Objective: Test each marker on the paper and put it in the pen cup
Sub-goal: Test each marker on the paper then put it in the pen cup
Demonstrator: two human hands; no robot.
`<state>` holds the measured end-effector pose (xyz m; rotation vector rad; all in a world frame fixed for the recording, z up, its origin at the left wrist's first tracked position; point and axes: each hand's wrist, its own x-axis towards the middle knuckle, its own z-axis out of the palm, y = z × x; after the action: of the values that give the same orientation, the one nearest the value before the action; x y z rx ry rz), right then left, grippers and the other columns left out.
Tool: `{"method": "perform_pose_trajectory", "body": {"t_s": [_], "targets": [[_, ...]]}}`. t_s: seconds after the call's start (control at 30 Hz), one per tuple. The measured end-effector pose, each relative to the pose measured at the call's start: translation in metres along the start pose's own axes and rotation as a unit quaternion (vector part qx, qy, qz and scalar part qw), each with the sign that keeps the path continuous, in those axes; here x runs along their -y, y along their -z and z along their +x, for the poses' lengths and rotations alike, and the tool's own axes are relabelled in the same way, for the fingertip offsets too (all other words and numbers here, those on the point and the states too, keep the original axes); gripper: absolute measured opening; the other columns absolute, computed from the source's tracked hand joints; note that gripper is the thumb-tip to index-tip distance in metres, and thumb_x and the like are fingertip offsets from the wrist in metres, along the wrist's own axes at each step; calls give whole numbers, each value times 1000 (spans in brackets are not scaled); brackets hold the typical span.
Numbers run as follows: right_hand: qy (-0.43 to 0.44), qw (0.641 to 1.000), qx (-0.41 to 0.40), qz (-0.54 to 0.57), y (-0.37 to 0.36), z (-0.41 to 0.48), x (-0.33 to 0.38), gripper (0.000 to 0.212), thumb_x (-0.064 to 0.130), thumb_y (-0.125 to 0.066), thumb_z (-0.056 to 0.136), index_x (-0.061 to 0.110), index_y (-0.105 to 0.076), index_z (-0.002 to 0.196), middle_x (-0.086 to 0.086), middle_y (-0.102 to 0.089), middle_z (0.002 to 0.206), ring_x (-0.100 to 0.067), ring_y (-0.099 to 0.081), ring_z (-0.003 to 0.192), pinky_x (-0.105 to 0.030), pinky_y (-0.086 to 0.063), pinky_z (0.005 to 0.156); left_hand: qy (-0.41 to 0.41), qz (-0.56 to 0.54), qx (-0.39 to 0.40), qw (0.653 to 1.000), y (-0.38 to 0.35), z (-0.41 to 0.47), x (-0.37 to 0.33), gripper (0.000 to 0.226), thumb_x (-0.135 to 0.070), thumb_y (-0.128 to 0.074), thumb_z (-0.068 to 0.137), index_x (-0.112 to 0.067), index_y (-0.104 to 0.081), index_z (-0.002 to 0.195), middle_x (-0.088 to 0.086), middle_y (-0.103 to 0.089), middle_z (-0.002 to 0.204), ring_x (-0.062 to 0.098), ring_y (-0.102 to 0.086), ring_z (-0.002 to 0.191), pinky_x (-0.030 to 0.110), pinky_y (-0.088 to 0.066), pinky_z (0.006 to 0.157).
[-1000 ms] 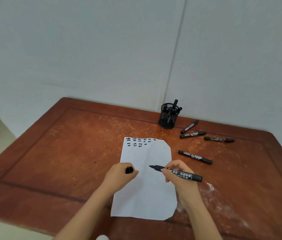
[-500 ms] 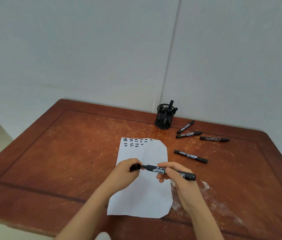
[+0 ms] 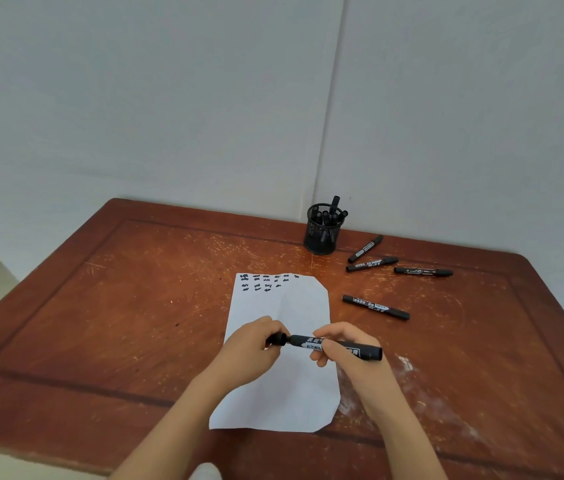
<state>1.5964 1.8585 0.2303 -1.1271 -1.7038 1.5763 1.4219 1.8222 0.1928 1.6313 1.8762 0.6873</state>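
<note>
Four loose markers lay on the desk point(image 3: 135, 306) at about two o'clock from the paper point(image 3: 287, 306). The nearest marker point(image 3: 376, 307) sat just off the sheet's right edge. Farther back were three close together: the far marker point(image 3: 365, 248), the middle marker point(image 3: 371, 264) and the right-most marker point(image 3: 423, 271). All four were black with printed labels and lay flat.

At one o'clock from the paper, the pen cup point(image 3: 320, 233), black mesh, stood upright near the desk's back edge, close to the wall point(image 3: 169, 98). Several black markers stood in it, one poking higher than the rest.

The paper lay flat at the near middle of the desk, its long side running from six to twelve o'clock. Two rows of small black test marks point(image 3: 263, 282) crossed its top.

Both hands met over the middle of the sheet. The right grip point(image 3: 346, 355) was closed round the held marker point(image 3: 305, 341), fingers and thumb curled about the barrel. The barrel lay roughly level from three to nine o'clock, and its butt end stuck out past the hand at three o'clock. The left grip point(image 3: 253, 351) pinched the cap point(image 3: 278, 339) with curled fingers at the marker's nine o'clock end. The cap met the tip end of the barrel, but whether it was pushed fully home I could not tell.

White scuffs point(image 3: 405, 363) marked the desk at four o'clock from the right grip.
</note>
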Motion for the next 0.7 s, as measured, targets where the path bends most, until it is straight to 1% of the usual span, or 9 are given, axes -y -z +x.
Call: {"method": "perform_pose_trajectory", "body": {"t_s": [0.17,0.23,0.33,0.4,0.47,0.57,0.63,0.7], "targets": [[0,1000,9,-3,4,-2,2,14,-2,-56,85,11,-59,80,6,-70,61,-1,-62,56,-12,-49,59,5,16,9,1000,-3,-1,-1,21,-4,-45,90,-14,-61,101,-14,-42,76,6,-41,68,20,-34,65],[8,1000,19,-1,4,-4,4,13,-2,-58,84,10,-59,80,3,-70,64,-1,-64,58,-13,-50,59,7,22,23,999,-3,-2,-3,20,-5,-45,90,-17,-59,97,-13,-42,78,8,-42,71,23,-36,68],[13,999,34,-19,3,-5,3,13,1,-63,81,12,-59,80,-3,-72,76,-5,-65,63,-16,-52,63,7,12,39,999,-4,-3,-6,22,-5,-45,90,-25,-53,89,-11,-45,79,9,-43,73,25,-38,71],[9,999,38,-21,3,-5,0,12,2,-65,81,13,-59,82,-2,-73,75,-8,-66,65,-17,-52,65,8,5,47,999,-4,-3,-8,23,-5,-45,90,-26,-53,87,-10,-47,80,9,-44,73,26,-39,70],[5,999,43,-16,3,-4,-2,12,2,-65,81,12,-59,84,1,-74,73,-9,-66,63,-16,-52,66,8,5,55,998,-3,-4,-8,21,-6,-45,90,-25,-55,88,-8,-49,82,10,-46,75,26,-40,70],[1,998,54,-7,2,-4,-2,10,0,-65,81,9,-60,82,-1,-75,76,-11,-66,62,-18,-52,65,4,30,66,997,-1,-8,-9,17,-11,-45,93,-18,-60,97,-6,-53,87,12,-48,78,26,-42,72],[-4,998,56,4,2,-4,-1,9,-1,-64,81,7,-60,81,-4,-74,75,-11,-65,60,-18,-51,62,-1,56,66,996,1,-10,-9,18,-16,-44,94,-17,-60,102,-6,-53,88,12,-48,78,25,-40,69],[-15,998,53,12,1,-3,-1,9,-2,-63,81,7,-62,80,-4,-73,69,-10,-61,55,-17,-48,58,-14,89,68,994,3,-12,-9,18,-21,-42,96,-18,-59,102,-6,-54,87,12,-48,77,24,-37,65]]}}
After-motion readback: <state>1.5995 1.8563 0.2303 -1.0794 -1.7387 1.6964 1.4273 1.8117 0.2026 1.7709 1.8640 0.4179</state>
